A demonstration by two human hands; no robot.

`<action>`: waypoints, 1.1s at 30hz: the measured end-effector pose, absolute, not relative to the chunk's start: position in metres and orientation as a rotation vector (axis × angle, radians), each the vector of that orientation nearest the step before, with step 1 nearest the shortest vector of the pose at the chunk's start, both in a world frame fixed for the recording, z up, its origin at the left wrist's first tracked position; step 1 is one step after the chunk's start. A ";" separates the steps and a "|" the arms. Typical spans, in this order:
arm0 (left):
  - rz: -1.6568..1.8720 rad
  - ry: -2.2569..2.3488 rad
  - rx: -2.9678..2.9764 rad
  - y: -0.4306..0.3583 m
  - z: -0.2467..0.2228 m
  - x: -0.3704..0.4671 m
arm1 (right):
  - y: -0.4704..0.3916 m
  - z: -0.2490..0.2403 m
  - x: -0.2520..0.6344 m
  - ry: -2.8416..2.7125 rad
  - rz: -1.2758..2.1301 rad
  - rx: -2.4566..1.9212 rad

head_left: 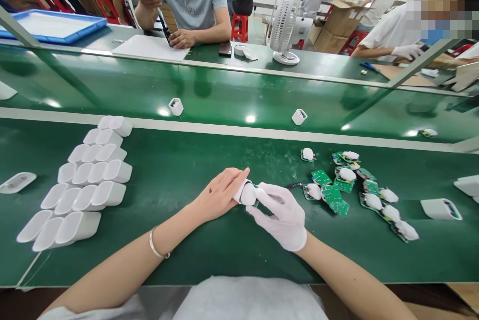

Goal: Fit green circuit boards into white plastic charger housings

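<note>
Bare and with a bracelet at the wrist, my left hand [223, 191] is wrapped round a white housing [238, 193], whose open end faces right. My right hand [280, 214], in a white glove, pinches a circuit board with a round white part [248, 194] at that open end. The board is mostly hidden by the fingers and the white part. To the right of my hands lie loose green circuit boards [336, 200], several with white lumps on them. Rows of white housings [78, 199] stand on the left of the green table.
A white rail [224, 132] runs across behind my hands. Beyond it, two white housings [175, 107] [299, 117] sit on a green strip. Another housing [440, 208] lies at the right. A person [198, 5] sits opposite, beside a white fan [286, 25].
</note>
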State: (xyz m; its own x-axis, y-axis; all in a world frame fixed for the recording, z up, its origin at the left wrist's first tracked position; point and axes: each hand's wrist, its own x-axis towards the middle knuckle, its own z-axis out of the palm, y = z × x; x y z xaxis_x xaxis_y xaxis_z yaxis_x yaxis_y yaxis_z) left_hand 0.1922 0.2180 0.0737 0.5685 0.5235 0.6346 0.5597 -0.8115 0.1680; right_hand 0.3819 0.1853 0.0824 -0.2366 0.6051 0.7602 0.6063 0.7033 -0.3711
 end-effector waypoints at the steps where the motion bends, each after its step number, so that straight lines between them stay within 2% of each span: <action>1: -1.079 -0.943 -2.733 0.218 0.073 0.192 | 0.186 0.083 0.382 -1.924 0.001 -0.938; 10: -1.057 -0.930 -2.741 0.219 0.073 0.193 | 0.186 0.079 0.381 -1.965 0.046 -0.917; 13: -1.043 -0.974 -2.791 0.218 0.073 0.193 | 0.187 0.080 0.381 -1.956 0.166 -0.947; 15: -1.067 -1.023 -2.878 0.216 0.073 0.194 | 0.188 0.081 0.381 -1.895 0.415 -0.983; 21: -1.122 -1.085 -3.084 0.207 0.071 0.199 | 0.198 0.085 0.382 -1.433 1.569 -0.955; 23: -1.093 -1.116 -3.092 0.205 0.070 0.200 | 0.201 0.085 0.381 -1.378 1.774 -0.937; 25: -1.081 -1.142 -3.102 0.204 0.069 0.200 | 0.201 0.085 0.378 -1.323 1.804 -0.964; 30: -1.077 -1.189 -3.239 0.204 0.067 0.200 | 0.201 0.086 0.373 -1.356 1.602 -1.174; 33: -1.105 -1.341 -3.378 0.208 0.067 0.199 | 0.207 0.094 0.387 -1.713 1.240 -1.341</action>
State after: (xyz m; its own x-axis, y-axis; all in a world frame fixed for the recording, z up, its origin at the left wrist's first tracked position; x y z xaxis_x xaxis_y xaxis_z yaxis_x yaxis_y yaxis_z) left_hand 0.1992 0.2085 0.0673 0.6250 0.7403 0.2479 0.3847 -0.5683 0.7273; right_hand 0.3872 0.2068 0.0938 -0.2860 0.9556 -0.0710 0.3663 0.0405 -0.9296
